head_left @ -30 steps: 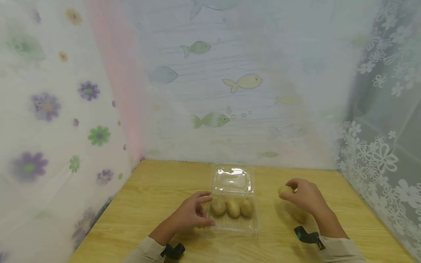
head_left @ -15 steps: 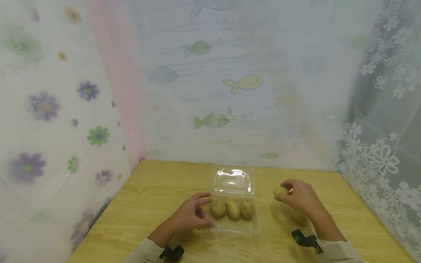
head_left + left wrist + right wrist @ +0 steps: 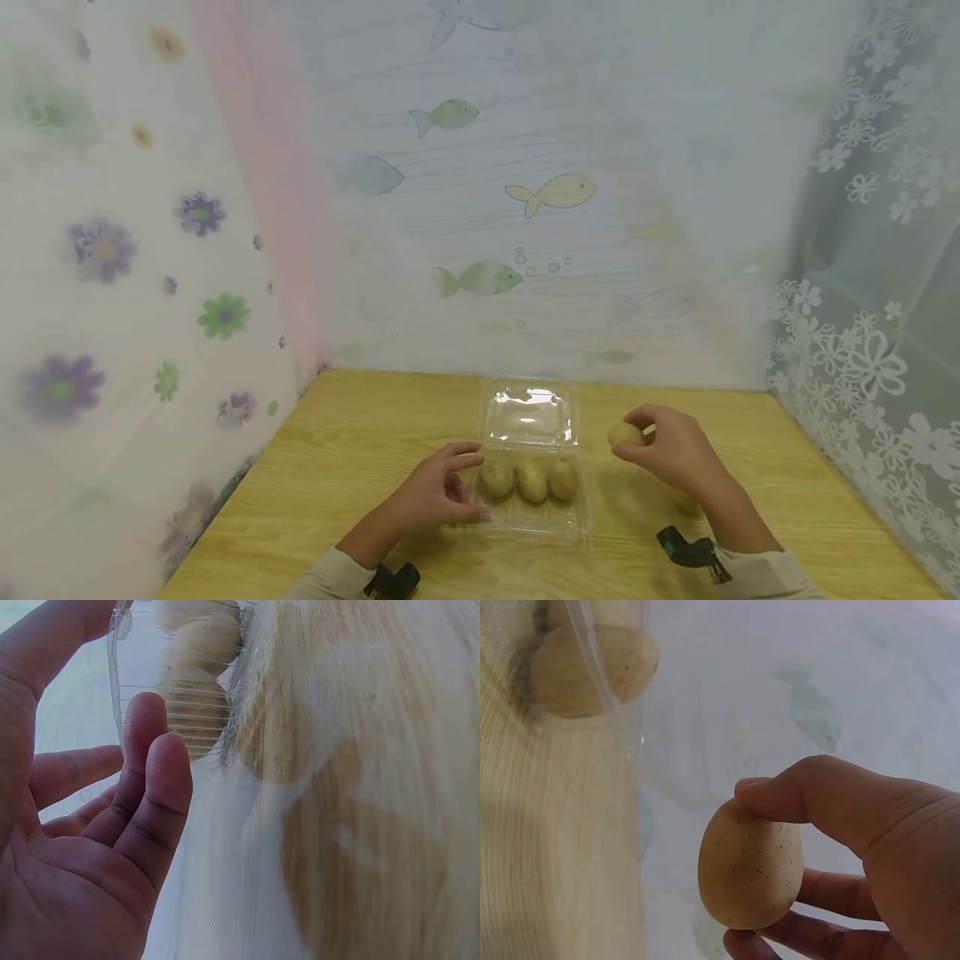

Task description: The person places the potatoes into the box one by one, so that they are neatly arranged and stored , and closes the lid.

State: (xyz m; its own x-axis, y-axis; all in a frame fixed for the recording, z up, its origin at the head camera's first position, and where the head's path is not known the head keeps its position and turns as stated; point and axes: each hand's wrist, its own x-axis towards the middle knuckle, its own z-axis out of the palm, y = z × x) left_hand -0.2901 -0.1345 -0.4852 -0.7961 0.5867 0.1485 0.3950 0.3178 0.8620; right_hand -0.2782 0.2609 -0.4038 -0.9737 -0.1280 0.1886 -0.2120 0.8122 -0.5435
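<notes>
A clear plastic clamshell container [image 3: 534,525] stands with its lid [image 3: 528,414] tipped back. Inside, three potatoes [image 3: 532,482] lie in a row. My left hand [image 3: 427,492] holds the container's left side, thumb near the front and index finger near the hinge. In the left wrist view its ring and little fingers [image 3: 166,772] bend beside the ribbed wall. Right of the container, my right hand [image 3: 671,446] pinches a potato [image 3: 750,864] between thumb and fingers, raised over the table. Another potato [image 3: 686,503] lies behind my right wrist, mostly hidden.
The wood-grain table [image 3: 360,433] ends at a back curtain [image 3: 465,225] printed with fish. A flowered sheet [image 3: 135,333] hangs along the left, and a white-flowered translucent sheet [image 3: 862,358] along the right. Dark wrist mounts [image 3: 686,547] sit at both cuffs.
My right hand has moved left toward the container with the potato. The left hand and the potatoes in the container have stayed put.
</notes>
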